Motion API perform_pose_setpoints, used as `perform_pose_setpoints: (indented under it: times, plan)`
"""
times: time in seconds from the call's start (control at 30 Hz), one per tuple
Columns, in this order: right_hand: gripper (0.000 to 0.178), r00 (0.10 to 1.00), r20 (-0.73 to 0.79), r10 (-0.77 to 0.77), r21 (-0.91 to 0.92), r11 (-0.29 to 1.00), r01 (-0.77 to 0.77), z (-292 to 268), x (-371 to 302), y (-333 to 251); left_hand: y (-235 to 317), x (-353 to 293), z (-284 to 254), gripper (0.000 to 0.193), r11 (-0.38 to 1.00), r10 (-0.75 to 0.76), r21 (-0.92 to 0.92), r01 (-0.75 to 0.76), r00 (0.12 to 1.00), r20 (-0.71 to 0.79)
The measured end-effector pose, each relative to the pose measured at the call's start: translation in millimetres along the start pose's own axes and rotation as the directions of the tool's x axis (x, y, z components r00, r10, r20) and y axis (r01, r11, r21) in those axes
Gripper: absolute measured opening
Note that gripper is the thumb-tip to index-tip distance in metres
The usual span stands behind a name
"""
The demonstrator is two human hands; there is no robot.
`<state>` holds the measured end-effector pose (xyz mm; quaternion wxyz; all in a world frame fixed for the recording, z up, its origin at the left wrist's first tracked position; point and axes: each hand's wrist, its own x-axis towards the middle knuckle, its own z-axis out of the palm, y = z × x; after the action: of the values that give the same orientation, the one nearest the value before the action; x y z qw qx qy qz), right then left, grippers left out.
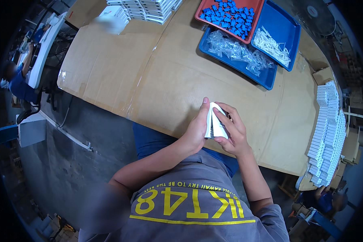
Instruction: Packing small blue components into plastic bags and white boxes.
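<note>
Just above the table's near edge, both hands hold a small white box [218,130] in front of my body. A dark narrow gap runs down it between two white panels, and I cannot make out what lies inside. My left hand [197,126] clasps its left side, with the thumb stretched up along the edge. Against the right side presses my right hand [234,132], its fingers over the upper face and the thumb at the lower end. The fingers cover part of the box.
A red tray [257,9] of blue plastic pieces, a blue tray [279,23] of thin white pieces and another blue tray [266,82] of clear bags overlap at the far right. White boxes [326,133] are stacked along the right edge; white flat cases [145,10] stand far left.
</note>
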<state>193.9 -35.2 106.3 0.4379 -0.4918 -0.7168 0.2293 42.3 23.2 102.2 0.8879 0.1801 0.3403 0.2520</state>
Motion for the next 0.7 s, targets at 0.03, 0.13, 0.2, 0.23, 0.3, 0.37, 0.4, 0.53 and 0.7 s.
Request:
perform_pose_setpoints:
  times: [0.03, 0.13, 0.2, 0.23, 0.3, 0.37, 0.4, 0.53, 0.7]
  plan:
    - [0.075, 1.0, 0.001, 0.014, 0.018, 1.0, -0.014, 0, 0, 1, 0, 0, -2, 0.064, 1.0, -0.006, -0.007, 0.006, 1.0, 0.012]
    - [0.074, 0.998, 0.003, 0.066, 0.033, 0.997, -0.066, -1, -4, 2, -4, 5, -5, 0.064, 0.999, -0.036, -0.008, 0.036, 0.999, -0.021]
    - [0.074, 0.994, 0.002, 0.107, 0.026, 0.994, -0.107, -7, -8, 5, -4, 7, -9, 0.067, 0.998, -0.063, -0.002, 0.063, 0.996, -0.062]
    - [0.077, 0.971, -0.097, 0.217, 0.231, 0.954, -0.19, -14, -9, 9, -1, 7, -15, 0.07, 0.995, -0.101, -0.007, 0.102, 0.995, 0.021]
    - [0.085, 0.91, -0.191, 0.369, 0.4, 0.876, -0.271, -23, -6, 6, 2, 8, -14, 0.078, 0.992, -0.124, 0.012, 0.123, 0.989, 0.081]
    - [0.081, 0.883, -0.173, 0.437, 0.425, 0.842, -0.333, -24, 2, 1, 5, 6, -8, 0.078, 0.986, -0.154, -0.051, 0.157, 0.986, 0.066]
    - [0.078, 0.852, -0.154, 0.5, 0.447, 0.805, -0.391, -24, 6, 0, 6, 7, -6, 0.078, 0.976, -0.181, -0.115, 0.187, 0.982, 0.054]
    - [0.071, 0.823, 0.0, 0.568, 0.417, 0.748, -0.517, -24, 10, 2, 4, 12, -12, 0.076, 0.933, -0.228, -0.25, 0.259, 0.963, 0.145]
    - [0.059, 0.819, 0.07, 0.57, 0.402, 0.735, -0.546, -20, 9, 7, -4, 14, -16, 0.069, 0.919, -0.245, -0.268, 0.289, 0.951, 0.188]
